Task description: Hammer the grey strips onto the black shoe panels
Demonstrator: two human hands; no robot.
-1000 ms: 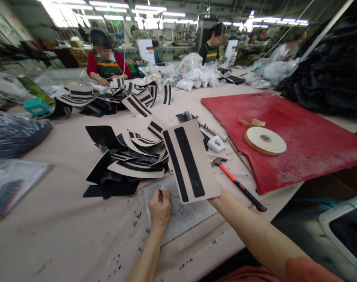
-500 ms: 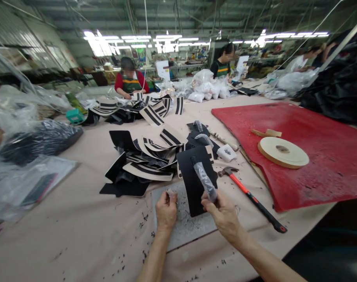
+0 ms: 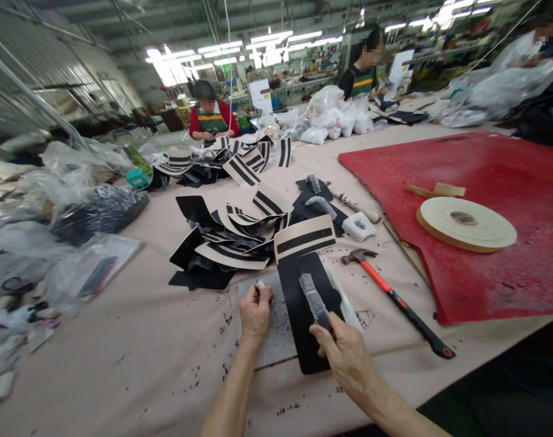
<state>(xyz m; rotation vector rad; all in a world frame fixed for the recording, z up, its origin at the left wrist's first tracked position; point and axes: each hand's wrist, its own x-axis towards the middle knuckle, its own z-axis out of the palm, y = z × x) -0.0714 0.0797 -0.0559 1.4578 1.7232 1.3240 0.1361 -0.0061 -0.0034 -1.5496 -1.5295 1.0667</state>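
Observation:
A black panel (image 3: pixel 310 315) with a beige, black-striped top end lies on a grey mat (image 3: pixel 276 331) at the near table edge. My right hand (image 3: pixel 346 355) holds it down at its lower end, fingers closed over a clear-wrapped strip (image 3: pixel 313 300) on the panel. My left hand (image 3: pixel 255 311) rests on the mat just left of the panel, pinching a small pale piece (image 3: pixel 260 284). Behind lies a heap of similar beige and black striped panels (image 3: pixel 233 233).
A red-handled hammer (image 3: pixel 397 300) lies right of the panel. Further right, a red board (image 3: pixel 485 200) carries a roll of beige tape (image 3: pixel 466 223). Plastic bags (image 3: pixel 76 212) crowd the left. A white block (image 3: pixel 358 226) sits near the hammer. Other people work at the far side.
The panel first showed its beige striped face held up, then was turned black side up and laid flat on the mat. My left hand stayed in place.

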